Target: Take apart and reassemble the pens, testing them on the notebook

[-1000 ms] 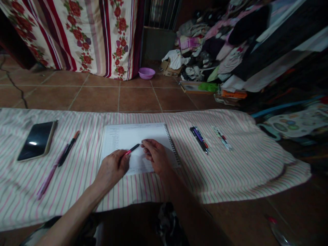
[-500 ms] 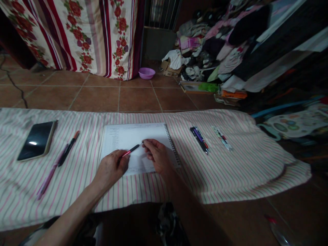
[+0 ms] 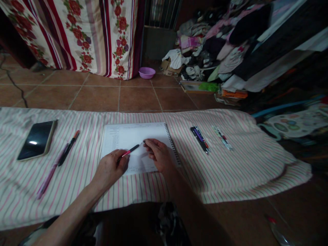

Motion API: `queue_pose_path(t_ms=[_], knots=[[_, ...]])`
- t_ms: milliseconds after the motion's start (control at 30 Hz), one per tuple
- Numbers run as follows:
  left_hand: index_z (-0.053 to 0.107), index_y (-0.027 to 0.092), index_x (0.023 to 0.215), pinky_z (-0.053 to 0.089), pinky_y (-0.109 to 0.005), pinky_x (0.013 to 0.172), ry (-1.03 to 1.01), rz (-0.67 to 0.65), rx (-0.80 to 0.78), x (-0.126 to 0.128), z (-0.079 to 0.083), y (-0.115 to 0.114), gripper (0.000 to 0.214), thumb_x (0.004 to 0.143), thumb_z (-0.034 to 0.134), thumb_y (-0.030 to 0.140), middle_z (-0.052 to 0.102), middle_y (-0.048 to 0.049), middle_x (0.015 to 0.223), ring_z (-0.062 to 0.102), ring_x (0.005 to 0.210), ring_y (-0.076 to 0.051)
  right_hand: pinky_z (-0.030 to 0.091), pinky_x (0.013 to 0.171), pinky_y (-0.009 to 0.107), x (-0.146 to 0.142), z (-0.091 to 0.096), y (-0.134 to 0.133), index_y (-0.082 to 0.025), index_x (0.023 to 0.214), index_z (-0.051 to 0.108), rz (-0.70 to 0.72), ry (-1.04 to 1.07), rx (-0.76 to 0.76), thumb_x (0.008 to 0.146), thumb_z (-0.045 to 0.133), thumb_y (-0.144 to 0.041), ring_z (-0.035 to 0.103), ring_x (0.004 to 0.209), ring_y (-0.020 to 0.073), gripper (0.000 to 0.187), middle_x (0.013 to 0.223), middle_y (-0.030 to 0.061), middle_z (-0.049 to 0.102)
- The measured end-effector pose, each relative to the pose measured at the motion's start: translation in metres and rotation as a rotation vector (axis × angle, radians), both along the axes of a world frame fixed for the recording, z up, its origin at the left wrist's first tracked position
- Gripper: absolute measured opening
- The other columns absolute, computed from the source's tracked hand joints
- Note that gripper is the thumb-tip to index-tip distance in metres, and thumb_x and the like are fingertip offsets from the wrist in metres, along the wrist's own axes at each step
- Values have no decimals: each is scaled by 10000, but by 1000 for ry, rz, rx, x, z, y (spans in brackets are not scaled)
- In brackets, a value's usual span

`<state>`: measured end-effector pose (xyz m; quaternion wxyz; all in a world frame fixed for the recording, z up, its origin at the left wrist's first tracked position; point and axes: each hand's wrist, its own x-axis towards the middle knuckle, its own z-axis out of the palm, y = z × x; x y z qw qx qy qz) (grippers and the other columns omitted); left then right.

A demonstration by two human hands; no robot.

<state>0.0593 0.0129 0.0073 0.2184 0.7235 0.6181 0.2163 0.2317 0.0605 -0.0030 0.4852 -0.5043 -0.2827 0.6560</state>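
My left hand is closed around a red and black pen, its black grip pointing up and right. At the pen's front end my right hand is closed in a pinch. A thin light piece shows between the black grip and my right fingertips; what exactly they pinch is too small to make out. Both hands are over an open spiral notebook with a white page, printed lines along its left side and the coil on the right.
On the striped cloth, a phone, a black and orange pen and a pinkish-purple pen lie left. Several dark pens and a white patterned pen lie right. Beyond are a purple basin and piled clothes.
My right hand has shifted slightly right, away from the black grip, and a little more of the thin piece shows. The left hand and pen look nearly still.
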Motion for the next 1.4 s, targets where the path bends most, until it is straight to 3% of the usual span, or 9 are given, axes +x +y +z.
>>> queue_pose_path(t_ms=[233,400,533,667,833,933,1100,1400], knots=[[642,166,955,479,-284,638,-23,8,16,-1,0,0,314,867,391,333,692,-63,827,641,736,-185,196,305,69,5,6,6,-95,631,611,-35,265,-148,644,638,-135,422,463,12,50,596,16,593],[638,168,955,476,-280,645,-18,9,11,-1,0,0,304,868,390,320,691,-61,839,640,757,-186,203,292,44,13,9,10,-88,661,599,-15,459,-288,731,550,-87,441,452,-3,85,612,18,580],[637,174,950,478,-278,648,-19,12,22,-1,-2,0,300,866,389,321,691,-56,837,641,759,-184,209,295,46,14,8,11,-100,671,592,10,453,-277,720,577,-100,436,450,-3,51,620,10,575],[638,173,949,483,-285,646,-22,17,30,-2,-2,0,309,869,388,334,692,-56,821,643,746,-185,228,308,89,13,5,9,-130,664,596,-29,141,-80,675,636,-187,444,465,23,71,641,7,586],[637,171,965,487,-300,669,-12,20,42,-3,-1,0,313,870,387,333,696,-64,843,644,756,-189,394,442,201,24,-2,8,-167,724,651,32,-757,451,735,582,-297,498,485,92,148,601,-1,582],[639,167,961,487,-302,671,-16,17,24,-4,-1,0,315,870,384,329,697,-65,839,645,761,-191,453,611,247,33,-4,9,-167,743,674,37,-1093,639,770,538,-249,576,617,137,161,680,38,631],[643,177,947,488,-297,667,-23,24,37,-4,1,0,307,860,387,323,697,-54,832,647,755,-186,447,678,241,38,-5,10,-158,789,687,60,-1249,751,805,505,-202,593,672,142,188,750,61,653],[640,181,944,477,-291,635,-8,13,16,-2,3,0,304,867,379,317,694,-60,825,642,751,-190,406,651,243,37,-7,7,-197,775,686,105,-1417,674,805,519,-196,586,684,146,169,756,44,649]])
